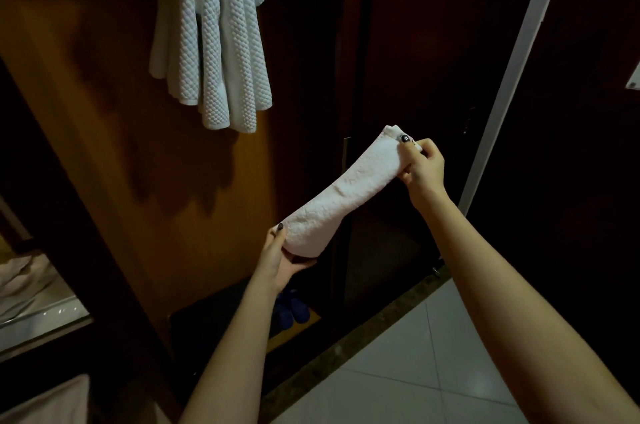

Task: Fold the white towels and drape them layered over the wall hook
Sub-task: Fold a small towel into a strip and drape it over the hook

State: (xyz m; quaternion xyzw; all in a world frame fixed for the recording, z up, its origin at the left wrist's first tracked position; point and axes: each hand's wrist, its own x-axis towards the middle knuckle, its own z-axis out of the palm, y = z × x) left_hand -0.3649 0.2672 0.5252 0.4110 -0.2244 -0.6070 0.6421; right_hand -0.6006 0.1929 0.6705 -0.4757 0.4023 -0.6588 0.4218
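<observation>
Closest to the camera, two bare forearms reach forward over a pale tiled floor point(415, 371) edged by a dark stone threshold point(346, 347). Both hands hold one folded white towel point(343, 191), which is stretched into a long narrow band running diagonally from lower left to upper right.

The left hand point(280, 257) grips the lower end of the band, with the thumb lying on top of the cloth and the fingers curled underneath. The right hand point(422, 167) pinches the upper end, its fingertips closed on the corner and the rest of the fingers curled around the edge. The band sags slightly in the middle between the two hands.

Below the left hand, a pair of blue slippers point(292, 305) sits on the floor in a dim recess. Behind the towel stands a dark door point(415, 42), with a white frame strip point(512, 77) slanting up on its right.

Farther up and to the left, on the brown wooden wall panel point(121, 146), a bunch of hanging towels point(214, 42) with a waffle texture is draped in overlapping layers, well apart from the held one. The hook is hidden beneath them.
</observation>
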